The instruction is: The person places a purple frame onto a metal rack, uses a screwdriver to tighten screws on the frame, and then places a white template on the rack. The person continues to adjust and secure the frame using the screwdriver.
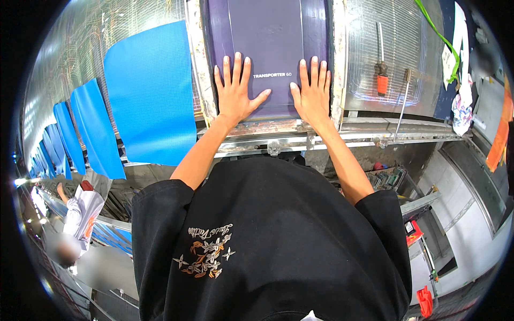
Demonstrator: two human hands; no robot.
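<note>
Two open palms press flat on the dark purple sheet (pixel 267 37) that lies on the framed worktop (pixel 342 125), seemingly to smooth it and hold it in place, left hand (pixel 235 91) and right hand (pixel 312 93) side by side near its front edge, neither grip closed, fingers spread

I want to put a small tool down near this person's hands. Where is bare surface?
Bare mesh lies right of the right hand, around the red-handled tool. The dark sheet is free above the fingertips. Left of the left hand, blue sheets crowd the bench.
</note>
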